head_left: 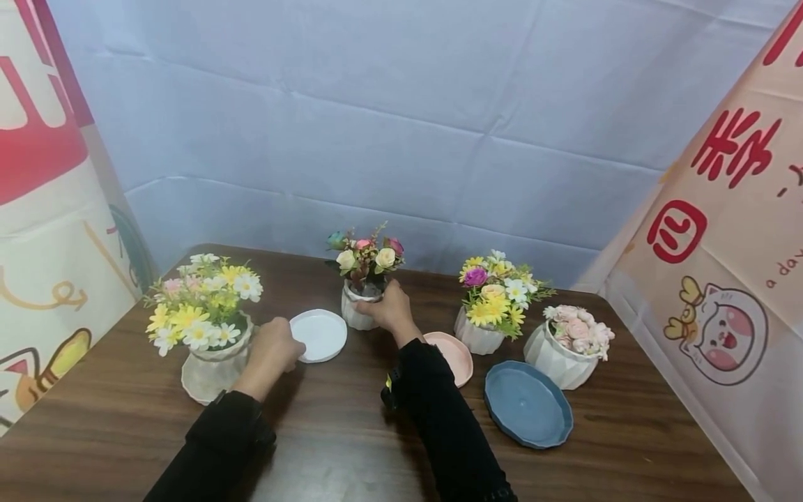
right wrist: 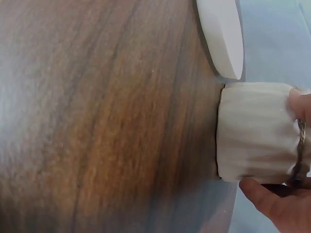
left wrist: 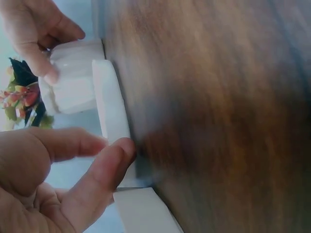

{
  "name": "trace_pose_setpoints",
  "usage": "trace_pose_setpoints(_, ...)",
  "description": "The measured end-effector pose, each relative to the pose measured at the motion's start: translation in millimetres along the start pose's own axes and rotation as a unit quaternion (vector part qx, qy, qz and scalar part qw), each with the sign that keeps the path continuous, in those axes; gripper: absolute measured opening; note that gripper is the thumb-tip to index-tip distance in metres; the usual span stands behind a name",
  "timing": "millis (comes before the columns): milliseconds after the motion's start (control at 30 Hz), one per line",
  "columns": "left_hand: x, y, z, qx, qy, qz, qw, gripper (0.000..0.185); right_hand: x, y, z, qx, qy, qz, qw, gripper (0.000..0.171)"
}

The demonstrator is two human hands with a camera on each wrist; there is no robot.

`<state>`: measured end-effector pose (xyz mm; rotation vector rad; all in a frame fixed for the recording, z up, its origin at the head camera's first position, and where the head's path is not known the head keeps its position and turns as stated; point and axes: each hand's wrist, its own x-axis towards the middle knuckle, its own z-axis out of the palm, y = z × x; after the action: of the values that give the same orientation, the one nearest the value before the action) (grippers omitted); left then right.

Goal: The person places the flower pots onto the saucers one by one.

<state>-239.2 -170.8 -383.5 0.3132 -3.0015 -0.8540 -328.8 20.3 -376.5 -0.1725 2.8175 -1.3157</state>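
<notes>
My right hand (head_left: 390,310) grips a small white flowerpot (right wrist: 257,131) from its right side, thumb and fingers spread round its upper part. Cream, pink and blue roses (head_left: 370,256) fill that pot, which stands at the back middle of the table. Left of it lies a white octagonal saucer (head_left: 323,333). With thumb and forefinger my left hand (head_left: 272,352) pinches the saucer's near left rim; the left wrist view shows the fingertips at its edge. The saucer is flat on the wood, close beside the pot. My left hand's other fingers are mostly hidden in the head view.
At left, a pot of daisies (head_left: 207,307) stands on a pale saucer (head_left: 191,387). Right of my right forearm are a pink saucer (head_left: 456,355), a yellow-flowered pot (head_left: 479,338), a blue plate (head_left: 528,404) and a pot (head_left: 558,359) of pale pink flowers. Cloth hangs behind the table (head_left: 339,425).
</notes>
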Motion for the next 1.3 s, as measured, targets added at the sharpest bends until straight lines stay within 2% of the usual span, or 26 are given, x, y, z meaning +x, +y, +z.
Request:
trace_pose_setpoints(167, 1.9, 2.9, 0.6, 0.011, 0.0, -0.014, 0.9999, 0.025, -0.4, -1.2, -0.6, 0.01, -0.007, 0.021, 1.0, 0.093)
trace_pose_setpoints(333, 5.9, 1.2, 4.2, 0.019, 0.008, -0.017, 0.9996, 0.022, -0.9, -2.5, 0.0, 0.029, -0.012, 0.036, 0.999, 0.097)
trace_pose_setpoints(433, 7.8, 0.0, 5.8, 0.017, 0.004, -0.016, 0.9997, 0.021, 0.2, -2.5, 0.1, 0.038, -0.011, 0.034, 0.999, 0.099)
trace_pose_setpoints(667, 6.9, 1.6, 3.5, 0.022, -0.017, -0.025, 0.9993, 0.024, 1.8, -2.0, -0.8, 0.017, -0.012, 0.008, 1.0, 0.094)
trace_pose_setpoints(867, 6.5, 1.4, 0.9, 0.02, -0.034, -0.031, 0.9987, 0.023, 1.2, -2.4, 0.7, 0.054, -0.018, 0.015, 0.998, 0.096)
trace_pose_setpoints(1300, 6.2, -0.4, 5.0, -0.003, -0.009, -0.02, 0.9998, 0.011, 0.7, 1.1, 0.6, 0.099, -0.035, 0.017, 0.994, 0.093)
